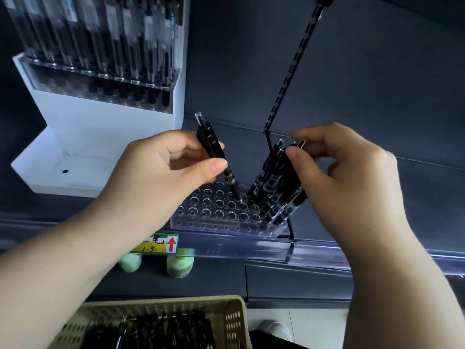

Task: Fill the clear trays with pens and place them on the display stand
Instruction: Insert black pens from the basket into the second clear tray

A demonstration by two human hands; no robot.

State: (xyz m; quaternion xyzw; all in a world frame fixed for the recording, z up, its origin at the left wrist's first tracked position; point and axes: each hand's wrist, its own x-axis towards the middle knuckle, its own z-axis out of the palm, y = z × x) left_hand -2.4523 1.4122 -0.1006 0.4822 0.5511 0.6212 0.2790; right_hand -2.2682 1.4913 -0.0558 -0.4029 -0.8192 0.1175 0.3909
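Observation:
A clear tray (pixel 201 222) with rows of round holes sits on the dark shelf's front edge. My left hand (pixel 156 170) pinches a black pen (pixel 219 159) between thumb and fingers, its tip down in a hole near the tray's middle. Several black pens (pixel 274 190) stand leaning in the tray's right end. My right hand (pixel 347 177) pinches the top of one of those pens (pixel 298 144).
A white display stand (pixel 100 122) with several clear-boxed pens stands at the back left. A beige perforated basket (pixel 234 321) with black pens is below, near me. A yellow price tag (pixel 161 244) hangs on the shelf rail, green objects (pixel 180 265) beneath it. A slotted upright (pixel 294 69) rises behind.

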